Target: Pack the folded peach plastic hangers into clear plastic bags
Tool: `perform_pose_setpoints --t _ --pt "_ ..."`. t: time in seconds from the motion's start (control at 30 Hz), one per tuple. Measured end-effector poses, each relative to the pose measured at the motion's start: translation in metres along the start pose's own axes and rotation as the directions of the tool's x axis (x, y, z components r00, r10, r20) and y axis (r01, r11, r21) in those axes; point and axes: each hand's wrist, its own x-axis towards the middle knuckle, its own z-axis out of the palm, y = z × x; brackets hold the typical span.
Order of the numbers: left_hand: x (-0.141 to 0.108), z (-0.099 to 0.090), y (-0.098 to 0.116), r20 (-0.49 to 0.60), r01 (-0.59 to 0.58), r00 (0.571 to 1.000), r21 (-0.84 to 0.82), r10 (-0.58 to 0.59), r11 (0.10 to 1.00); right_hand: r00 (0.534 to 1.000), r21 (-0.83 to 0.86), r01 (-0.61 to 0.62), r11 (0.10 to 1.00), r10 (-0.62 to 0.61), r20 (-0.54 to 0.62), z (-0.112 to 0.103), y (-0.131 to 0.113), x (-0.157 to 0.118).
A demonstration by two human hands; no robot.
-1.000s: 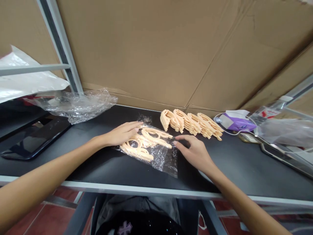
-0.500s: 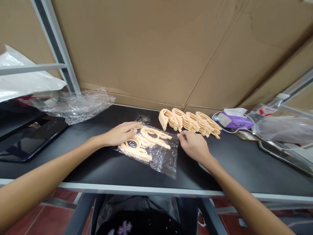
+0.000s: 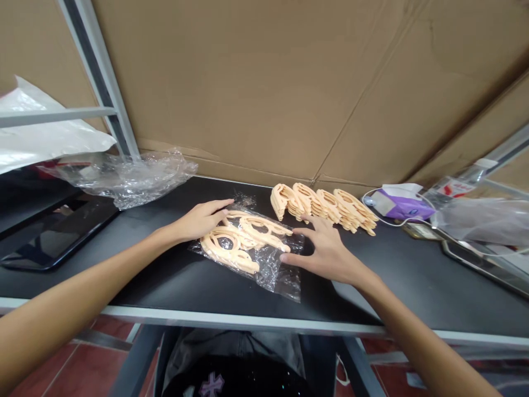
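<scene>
A clear plastic bag (image 3: 285, 278) lies flat on the black tabletop. Inside it are several cream-coloured pieces (image 3: 231, 253) with round openings and long arms; they look like folding hangers, though the film blurs them. My left hand (image 3: 202, 220) rests at the bag's upper left edge, fingers stretched out. Over the bag's right end is my right hand (image 3: 322, 248), thumb and fingers spread apart, with the thumb near the ends of the pieces. Just behind the right hand, more cream-coloured pieces (image 3: 324, 207) stand stacked in a slanting row.
Crumpled clear plastic (image 3: 152, 179) and a dark glossy device (image 3: 61, 237) lie at left. To the right are a purple tissue pack (image 3: 407, 207), a white cable (image 3: 397, 223), a plastic bottle (image 3: 458, 184) and a phone-like object (image 3: 424, 231). Cardboard (image 3: 256, 94) walls the back.
My right hand has let go of the bag's right edge, spread its fingers and come left over the bag. My left hand has lifted slightly and stays at the upper left edge.
</scene>
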Motion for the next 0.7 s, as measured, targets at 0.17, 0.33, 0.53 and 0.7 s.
perform_pose_setpoints --t 0.17,0.33,0.53,0.7 --pt "0.003 -0.002 -0.006 -0.045 0.048 0.998 0.072 -0.045 0.996 1.000 0.089 -0.023 0.996 0.024 -0.007 0.003 0.007 0.007" --pt "0.005 -0.002 -0.009 -0.043 0.042 0.998 0.101 -0.038 0.994 0.991 0.215 -0.025 0.976 0.052 -0.121 0.013 0.002 0.014" --pt "0.003 -0.004 -0.007 -0.037 0.018 0.999 0.100 -0.015 0.995 0.986 0.277 -0.027 0.960 0.071 -0.149 0.023 -0.019 0.030" --pt "0.002 -0.005 -0.006 -0.037 0.015 0.999 0.092 -0.012 0.996 0.991 0.324 -0.022 0.946 0.062 -0.115 0.026 -0.018 0.035"
